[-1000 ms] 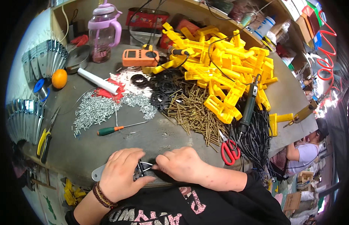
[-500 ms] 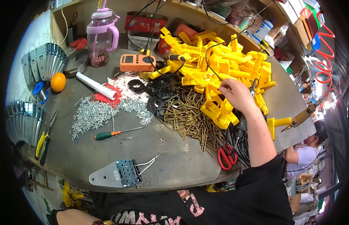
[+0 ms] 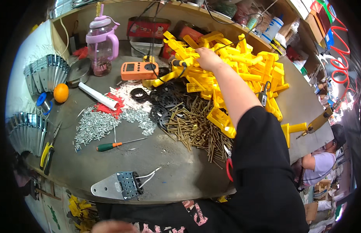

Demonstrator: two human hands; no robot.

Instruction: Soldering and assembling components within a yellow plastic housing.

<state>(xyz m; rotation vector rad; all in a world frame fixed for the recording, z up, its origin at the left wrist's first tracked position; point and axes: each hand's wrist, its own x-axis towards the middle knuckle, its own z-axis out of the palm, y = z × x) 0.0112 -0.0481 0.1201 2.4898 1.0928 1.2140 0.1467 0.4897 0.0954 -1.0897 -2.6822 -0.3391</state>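
Note:
My right hand [image 3: 208, 59] reaches over the far side of a heap of yellow plastic parts [image 3: 242, 73]. Its fingers touch the pieces there, but their tips are hidden, so a grip cannot be made out. At the lower edge my left hand [image 3: 113, 226] shows only as a blur in front of my shirt, fingers unseen. Before me on the bench lies a tapered metal plate [image 3: 106, 188] with a perforated dark block [image 3: 130, 185] on its wide end and two white wires. A green-handled screwdriver [image 3: 106, 147] rests beyond it.
Silvery screws [image 3: 93, 124], long brass-coloured screws [image 3: 200, 128] and black rings [image 3: 161, 112] lie in piles. An orange meter [image 3: 139, 71] stands near a lidded jug [image 3: 99, 50]. Pliers [image 3: 48, 151] lie left; red-handled scissors [image 3: 229, 169] are partly under my sleeve. Black cables hang overhead.
My right hand has moved left and farther away across the yellow heap, its sleeve now covering much of the scissors. My left hand has come into view at the lower edge.

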